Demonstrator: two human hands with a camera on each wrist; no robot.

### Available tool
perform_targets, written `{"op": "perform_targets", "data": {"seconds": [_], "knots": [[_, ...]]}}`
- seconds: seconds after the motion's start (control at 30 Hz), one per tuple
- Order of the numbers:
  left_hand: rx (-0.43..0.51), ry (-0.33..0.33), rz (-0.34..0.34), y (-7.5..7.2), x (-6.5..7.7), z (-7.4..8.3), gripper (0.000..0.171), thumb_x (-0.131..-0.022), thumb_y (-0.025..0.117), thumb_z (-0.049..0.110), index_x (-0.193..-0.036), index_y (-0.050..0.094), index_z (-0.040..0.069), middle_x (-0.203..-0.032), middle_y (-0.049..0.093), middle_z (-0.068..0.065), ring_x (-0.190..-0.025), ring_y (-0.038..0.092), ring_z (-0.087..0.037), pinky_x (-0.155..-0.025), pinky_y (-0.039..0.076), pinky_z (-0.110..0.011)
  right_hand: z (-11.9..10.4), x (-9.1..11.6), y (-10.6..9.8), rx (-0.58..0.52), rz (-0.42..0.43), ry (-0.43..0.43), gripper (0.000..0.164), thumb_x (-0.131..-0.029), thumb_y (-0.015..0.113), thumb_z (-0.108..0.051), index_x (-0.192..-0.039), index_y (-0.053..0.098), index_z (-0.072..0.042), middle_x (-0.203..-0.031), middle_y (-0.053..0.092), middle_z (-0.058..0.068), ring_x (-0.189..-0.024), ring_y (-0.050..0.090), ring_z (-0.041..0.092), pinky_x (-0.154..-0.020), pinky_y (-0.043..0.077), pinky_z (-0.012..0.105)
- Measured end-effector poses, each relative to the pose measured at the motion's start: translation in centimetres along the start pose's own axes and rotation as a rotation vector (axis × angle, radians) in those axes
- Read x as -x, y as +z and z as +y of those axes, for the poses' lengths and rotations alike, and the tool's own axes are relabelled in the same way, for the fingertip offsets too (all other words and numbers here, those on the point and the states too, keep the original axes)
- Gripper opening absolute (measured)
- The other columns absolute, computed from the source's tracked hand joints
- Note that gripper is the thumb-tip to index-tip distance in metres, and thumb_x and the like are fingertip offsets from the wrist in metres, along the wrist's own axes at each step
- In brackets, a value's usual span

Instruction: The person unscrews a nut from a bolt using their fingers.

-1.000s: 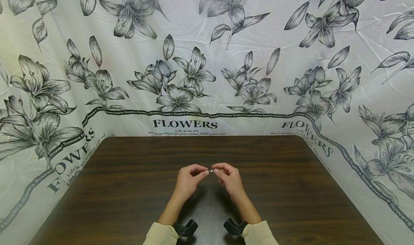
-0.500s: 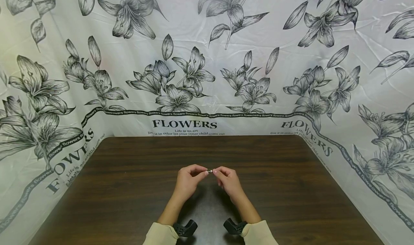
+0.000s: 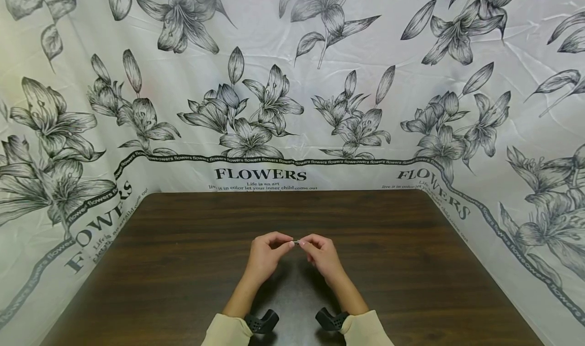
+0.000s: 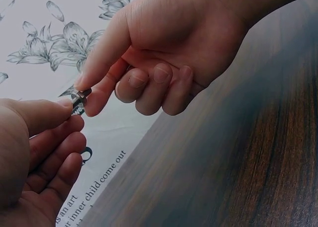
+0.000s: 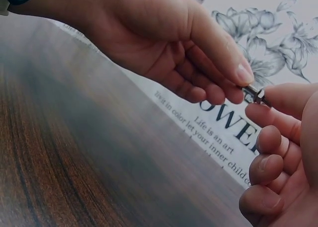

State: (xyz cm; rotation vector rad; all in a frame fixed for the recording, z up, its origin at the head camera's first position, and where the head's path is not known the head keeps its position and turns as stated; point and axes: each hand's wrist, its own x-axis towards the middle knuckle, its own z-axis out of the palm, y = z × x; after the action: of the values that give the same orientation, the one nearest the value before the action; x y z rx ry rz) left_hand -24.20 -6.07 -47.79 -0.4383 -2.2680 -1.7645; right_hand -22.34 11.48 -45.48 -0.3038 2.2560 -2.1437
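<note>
Above the table, a small silver metal bolt [image 5: 251,89] is held roughly level between my two hands. My left hand [image 3: 265,257] pinches one end of it between thumb and forefinger. A hex nut [image 5: 259,96] sits on the bolt, between the two pairs of fingertips. My right hand [image 3: 325,257] has its thumb and forefinger around the nut's side of the bolt, as the left wrist view shows with the right thumb [image 4: 94,68] right at the metal. The other fingers of my right hand are curled in toward the palm. Fingertips hide both bolt ends.
Beneath the hands lies a dark wood-grain table [image 3: 183,280]. A white cloth [image 3: 347,46] printed with lilies and the word FLOWERS hangs around its back and sides. Each wrist carries a black strap mount [image 3: 262,322] at the cuff of a cream sleeve [image 3: 227,331].
My right hand's raised forefinger has come down, and its fingertips have shifted slightly left, closer to my left fingertips. My left hand stays in place on the bolt.
</note>
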Motion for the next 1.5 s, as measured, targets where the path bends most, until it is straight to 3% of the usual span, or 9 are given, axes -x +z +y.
{"op": "perform_targets", "data": {"seconds": [0.27,0.63,1.1,1.37,1.5], "knots": [[0.005,-0.027,0.006,0.01,-0.08,-0.02,0.006,-0.081,0.079,0.011,-0.086,0.077,0.013,-0.08,0.071,0.007,-0.075,0.066,-0.013,-0.07,0.054,-0.03,-0.03,0.02,0.01,-0.023,-0.007,-0.002,0.021,-0.093,0.063,-0.004,-0.1,0.063,0.016,-0.061,0.048,0.003,-0.05,0.043,0.009,-0.046,0.036,0.02],[-0.008,0.014,0.005,0.03,-0.03,-0.03,0.005,-0.082,0.079,0.013,-0.086,0.077,0.014,-0.081,0.071,0.005,-0.074,0.066,-0.013,-0.068,0.054,-0.03,0.39,-0.11,-0.09,-0.071,-0.008,-0.036,0.015,-0.092,0.063,0.0,-0.101,0.066,0.012,-0.061,0.049,0.002,-0.051,0.044,0.011,-0.047,0.036,0.022],[0.024,-0.006,0.023,0.27,0.17,-0.01,0.007,-0.08,0.08,0.009,-0.085,0.076,0.012,-0.081,0.072,0.001,-0.074,0.066,-0.015,-0.069,0.053,-0.028,0.25,-0.09,-0.1,-0.095,-0.01,-0.081,0.013,-0.091,0.062,0.005,-0.101,0.065,0.013,-0.06,0.048,0.003,-0.05,0.043,0.01,-0.047,0.036,0.022],[0.002,0.013,0.002,0.18,0.07,-0.07,0.006,-0.081,0.079,0.01,-0.086,0.077,0.012,-0.081,0.072,0.004,-0.075,0.067,-0.013,-0.069,0.054,-0.029,0.36,-0.16,-0.08,-0.068,0.001,-0.042,0.019,-0.096,0.059,-0.004,-0.103,0.064,0.014,-0.06,0.049,0.003,-0.051,0.043,0.011,-0.047,0.036,0.022],[0.004,0.004,-0.009,0.24,0.11,0.04,0.006,-0.082,0.079,0.01,-0.087,0.076,0.011,-0.082,0.072,0.004,-0.076,0.067,-0.013,-0.07,0.054,-0.029,0.28,-0.1,-0.01,-0.032,0.005,0.013,0.02,-0.097,0.059,-0.009,-0.095,0.065,0.01,-0.057,0.048,0.003,-0.048,0.041,0.01,-0.047,0.035,0.022]]}}
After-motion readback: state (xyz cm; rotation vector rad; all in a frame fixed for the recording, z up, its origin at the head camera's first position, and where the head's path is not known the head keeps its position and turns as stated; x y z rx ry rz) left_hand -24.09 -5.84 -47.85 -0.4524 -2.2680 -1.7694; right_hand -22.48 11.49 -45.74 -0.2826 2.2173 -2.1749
